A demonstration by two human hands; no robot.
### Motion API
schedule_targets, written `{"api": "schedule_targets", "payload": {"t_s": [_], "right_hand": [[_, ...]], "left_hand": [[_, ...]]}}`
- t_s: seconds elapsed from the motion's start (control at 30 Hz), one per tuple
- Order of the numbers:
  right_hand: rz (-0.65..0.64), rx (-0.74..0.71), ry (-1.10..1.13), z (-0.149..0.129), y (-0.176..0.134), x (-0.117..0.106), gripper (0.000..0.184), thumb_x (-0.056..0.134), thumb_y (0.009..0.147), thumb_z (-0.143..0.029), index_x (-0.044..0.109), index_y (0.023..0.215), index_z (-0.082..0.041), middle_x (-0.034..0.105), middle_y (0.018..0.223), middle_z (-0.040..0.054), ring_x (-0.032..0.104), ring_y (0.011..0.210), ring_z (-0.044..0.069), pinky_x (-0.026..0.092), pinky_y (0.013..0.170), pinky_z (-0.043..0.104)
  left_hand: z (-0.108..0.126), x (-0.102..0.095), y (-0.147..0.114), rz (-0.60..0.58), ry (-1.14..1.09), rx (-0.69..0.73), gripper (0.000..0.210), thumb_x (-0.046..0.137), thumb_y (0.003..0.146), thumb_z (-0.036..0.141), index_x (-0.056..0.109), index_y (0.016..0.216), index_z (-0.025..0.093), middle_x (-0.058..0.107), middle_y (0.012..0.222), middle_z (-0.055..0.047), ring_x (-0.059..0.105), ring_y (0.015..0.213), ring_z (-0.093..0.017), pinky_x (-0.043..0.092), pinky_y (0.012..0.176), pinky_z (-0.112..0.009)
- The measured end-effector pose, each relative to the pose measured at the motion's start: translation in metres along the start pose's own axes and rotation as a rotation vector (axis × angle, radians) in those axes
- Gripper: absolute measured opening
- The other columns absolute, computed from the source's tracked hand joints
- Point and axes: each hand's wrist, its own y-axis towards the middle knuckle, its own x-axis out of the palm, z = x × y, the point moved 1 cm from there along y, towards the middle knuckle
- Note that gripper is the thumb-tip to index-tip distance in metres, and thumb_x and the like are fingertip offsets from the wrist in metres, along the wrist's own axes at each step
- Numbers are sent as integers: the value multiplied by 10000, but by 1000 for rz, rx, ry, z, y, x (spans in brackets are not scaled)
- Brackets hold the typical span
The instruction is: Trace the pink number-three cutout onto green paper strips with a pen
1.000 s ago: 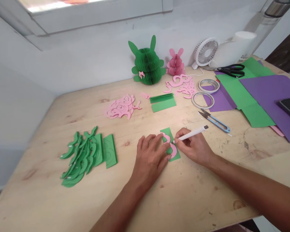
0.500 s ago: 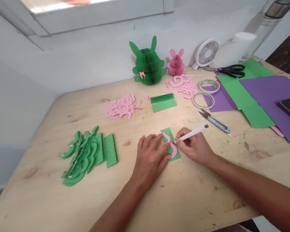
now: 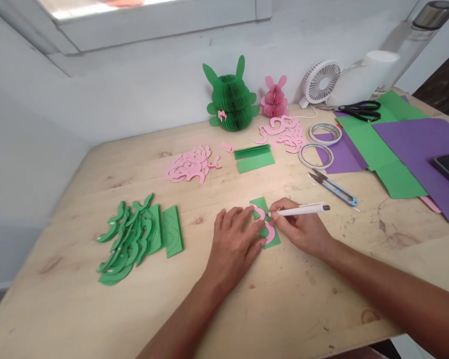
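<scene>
A curved pink paper cutout lies on a small green paper strip in front of me. My left hand rests flat over their left side, fingers spread, pressing them against the table. In my right hand is a white pen, its tip at the edge of the pink cutout. To the left sit a heap of green curved cutouts and a green strip with drawn curves. Beyond my hands is a folded green paper piece.
Pink cutouts lie in two heaps, one left and one farther right. Behind stand a green paper rabbit, a pink one and a small fan. At right are tape rolls, thread snips, scissors and purple sheets.
The pen has tipped lower and its tip has shifted slightly left and up along the pink cutout's edge. My left hand stays in place on the paper.
</scene>
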Motion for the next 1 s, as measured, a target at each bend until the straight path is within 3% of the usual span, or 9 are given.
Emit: {"api": "schedule_targets", "payload": {"t_s": [0.47,0.77,1.0], "right_hand": [[16,-133,-169,-5,-3,-3,126,480,877,-193,602,909,-201,629,689,-14,510,563,108,373,549,222],[14,-89,-147,-4,-3,-2,101,494,869,-210,593,887,-205,625,679,-15,523,571,114,388,551,229],[31,7,43,0,1,-2,113,507,848,-238,604,814,-191,578,673,4,465,554,117,352,496,236]], "left_hand": [[-1,-1,0,-17,-8,17,264,516,902,270,639,1134,292,517,1346,-62,438,1167,-300,328,1003,-536],[-1,-2,-1,-27,19,27,292,539,890,250,630,1163,302,509,1349,-69,446,1170,-302,341,998,-541],[-1,-2,-2,-37,-2,15,241,541,886,248,654,1094,293,511,1352,-61,437,1184,-310,311,1019,-572]]}}
